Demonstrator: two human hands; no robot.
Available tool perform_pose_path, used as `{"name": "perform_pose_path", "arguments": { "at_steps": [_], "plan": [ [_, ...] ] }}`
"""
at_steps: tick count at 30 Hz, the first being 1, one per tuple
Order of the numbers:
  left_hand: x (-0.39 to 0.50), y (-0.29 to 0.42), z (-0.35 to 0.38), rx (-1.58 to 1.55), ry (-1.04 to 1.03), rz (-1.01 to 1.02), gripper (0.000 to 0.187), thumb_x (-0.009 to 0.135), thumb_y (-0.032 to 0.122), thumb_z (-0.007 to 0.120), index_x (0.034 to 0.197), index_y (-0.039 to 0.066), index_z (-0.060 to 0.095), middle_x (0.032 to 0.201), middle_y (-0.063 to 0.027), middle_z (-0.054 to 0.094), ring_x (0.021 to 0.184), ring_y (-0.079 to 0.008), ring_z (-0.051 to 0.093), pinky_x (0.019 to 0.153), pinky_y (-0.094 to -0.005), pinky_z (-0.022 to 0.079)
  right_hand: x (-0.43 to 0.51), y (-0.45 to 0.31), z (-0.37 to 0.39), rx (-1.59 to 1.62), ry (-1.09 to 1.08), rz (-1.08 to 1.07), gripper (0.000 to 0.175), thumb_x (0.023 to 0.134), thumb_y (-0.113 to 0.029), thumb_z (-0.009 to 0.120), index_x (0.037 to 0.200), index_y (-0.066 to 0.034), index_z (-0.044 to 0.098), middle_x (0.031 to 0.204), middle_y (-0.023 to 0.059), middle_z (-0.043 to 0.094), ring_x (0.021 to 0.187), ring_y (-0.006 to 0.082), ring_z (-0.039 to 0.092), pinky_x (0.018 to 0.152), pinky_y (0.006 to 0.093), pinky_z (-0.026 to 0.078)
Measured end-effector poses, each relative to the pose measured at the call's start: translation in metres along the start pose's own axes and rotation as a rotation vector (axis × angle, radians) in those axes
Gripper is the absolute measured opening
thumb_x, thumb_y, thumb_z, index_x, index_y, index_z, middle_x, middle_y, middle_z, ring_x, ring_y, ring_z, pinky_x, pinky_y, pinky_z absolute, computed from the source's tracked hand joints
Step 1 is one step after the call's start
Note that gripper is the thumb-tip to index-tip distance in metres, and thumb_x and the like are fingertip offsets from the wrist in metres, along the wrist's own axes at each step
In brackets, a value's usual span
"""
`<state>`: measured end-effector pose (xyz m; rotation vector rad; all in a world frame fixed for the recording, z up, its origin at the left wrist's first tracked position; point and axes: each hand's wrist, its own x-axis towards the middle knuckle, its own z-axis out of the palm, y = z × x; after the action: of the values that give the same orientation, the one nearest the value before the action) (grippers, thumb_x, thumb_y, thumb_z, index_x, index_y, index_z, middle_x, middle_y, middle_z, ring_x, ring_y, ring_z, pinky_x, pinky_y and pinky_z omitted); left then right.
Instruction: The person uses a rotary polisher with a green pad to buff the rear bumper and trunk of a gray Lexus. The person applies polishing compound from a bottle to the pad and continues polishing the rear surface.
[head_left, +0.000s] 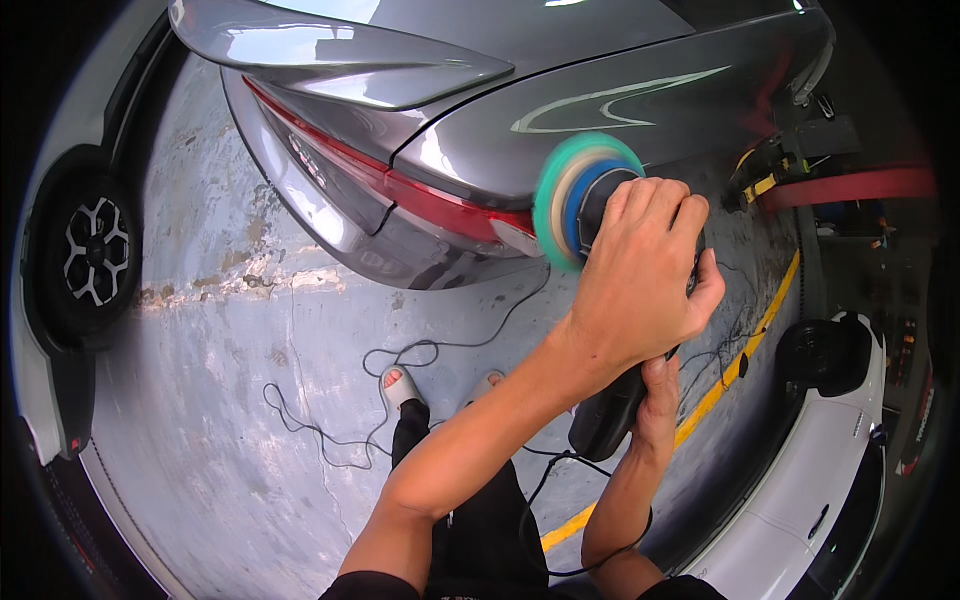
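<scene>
My left hand is wrapped over the head of a black corded car polisher. Further down, my right hand grips the tool's rear body. The polisher carries a green foam pad on a blue backing plate. Its pad is tilted on edge at the rear quarter panel of a grey car, by the outer end of the red tail light. The pad hides the panel behind it, so I cannot tell how much of its face touches. A grey spoiler rises above the light.
A black power cord loops over the worn grey floor around my sandalled feet. White cars stand at left and right. Beyond a yellow floor line lie more cables. A blurred red bar extends at upper right.
</scene>
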<state>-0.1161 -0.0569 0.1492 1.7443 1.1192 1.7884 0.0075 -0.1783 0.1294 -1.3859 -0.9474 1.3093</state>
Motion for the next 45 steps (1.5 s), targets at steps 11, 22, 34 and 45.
{"name": "perform_pose_path", "arguments": {
  "at_steps": [11, 22, 34, 45],
  "plan": [
    [-0.089, -0.036, -0.102, -0.036, 0.058, 0.071, 0.038, 0.091, 0.027, 0.071, 0.124, 0.008, 0.07, 0.132, -0.0142, 0.071, 0.133, -0.0376, 0.063, 0.122, -0.0598, 0.037, 0.005, 0.076, 0.045, -0.477, -0.118, -0.303, 0.071, 0.083, -0.021, 0.089, 0.143, 0.003, 0.059, 0.119, 0.014, 0.075, 0.103, 0.0214, 0.074, 0.088, 0.0346, 0.059],
    [-0.152, -0.076, -0.124, 0.075, 0.279, -0.254, 0.088, 0.081, 0.057, 0.089, 0.144, 0.006, 0.056, 0.149, -0.0219, 0.049, 0.138, -0.0347, 0.046, 0.115, -0.0488, 0.039, 0.03, 0.116, 0.064, -0.926, -0.168, -0.767, 0.094, 0.06, -0.023, 0.103, 0.141, 0.004, 0.063, 0.121, 0.0178, 0.077, 0.097, 0.0366, 0.075, 0.085, 0.0433, 0.057],
    [-0.159, -0.115, -0.139, -0.1, 0.47, -0.322, 0.084, 0.082, 0.05, 0.084, 0.145, 0.004, 0.054, 0.147, -0.0212, 0.048, 0.136, -0.0334, 0.052, 0.117, -0.0476, 0.042, 0.038, 0.113, 0.102, -1.01, -0.225, -0.742, 0.092, 0.059, -0.023, 0.103, 0.141, -0.0044, 0.066, 0.111, 0.0074, 0.075, 0.096, 0.0268, 0.072, 0.081, 0.0407, 0.049],
    [-0.168, -0.12, -0.125, -0.147, 0.54, -0.349, 0.08, 0.078, 0.04, 0.085, 0.143, 0.004, 0.056, 0.146, -0.0212, 0.05, 0.137, -0.0346, 0.051, 0.118, -0.0492, 0.041, 0.046, 0.117, 0.093, -1.027, -0.267, -0.713, 0.083, 0.057, -0.021, 0.102, 0.131, -0.0049, 0.07, 0.109, 0.0075, 0.073, 0.096, 0.0283, 0.069, 0.084, 0.0425, 0.048]
  ]
}}
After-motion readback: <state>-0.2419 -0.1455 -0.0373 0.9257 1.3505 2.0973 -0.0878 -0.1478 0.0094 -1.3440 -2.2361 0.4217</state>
